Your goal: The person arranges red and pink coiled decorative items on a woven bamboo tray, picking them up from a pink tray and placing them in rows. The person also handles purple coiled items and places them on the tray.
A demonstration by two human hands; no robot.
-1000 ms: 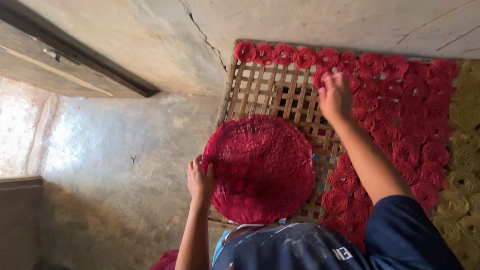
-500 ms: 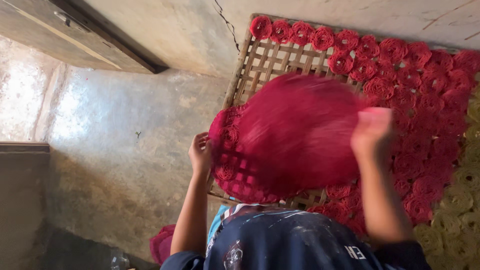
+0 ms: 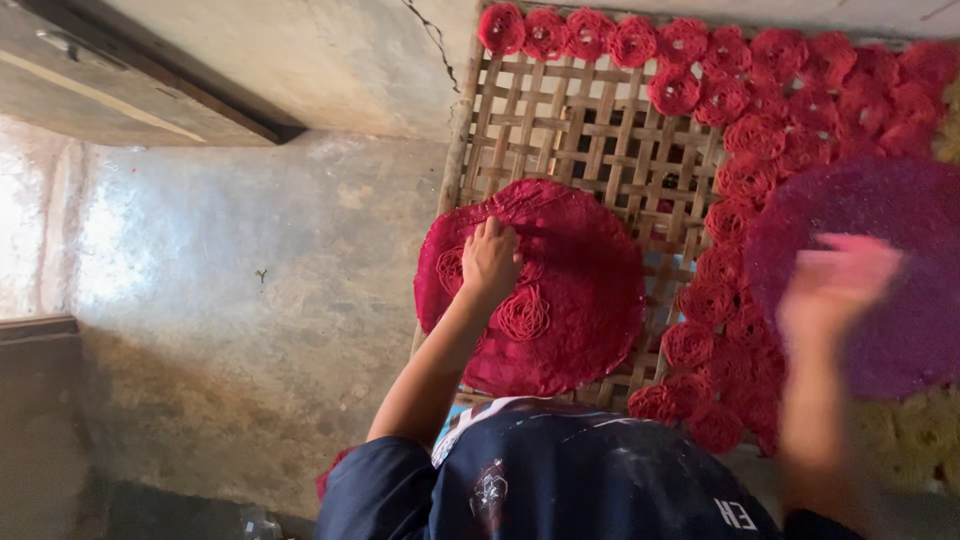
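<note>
Here the left hand (image 3: 490, 262) lies open on the red tray (image 3: 560, 300), the right hand (image 3: 835, 290) (blurred) gripping a purple disc (image 3: 880, 230).

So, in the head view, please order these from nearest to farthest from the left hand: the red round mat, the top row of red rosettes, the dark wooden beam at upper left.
1. red round mat: directly under the left hand.
2. top row of red rosettes: above, on the lattice's far edge.
3. dark wooden beam: far upper left.

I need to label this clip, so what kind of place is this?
Probably a small home workshop for drying handmade goods: a woven bamboo lattice rack covered with red coiled rosettes, on a bare worn concrete floor beside a cracked plaster wall.
</note>
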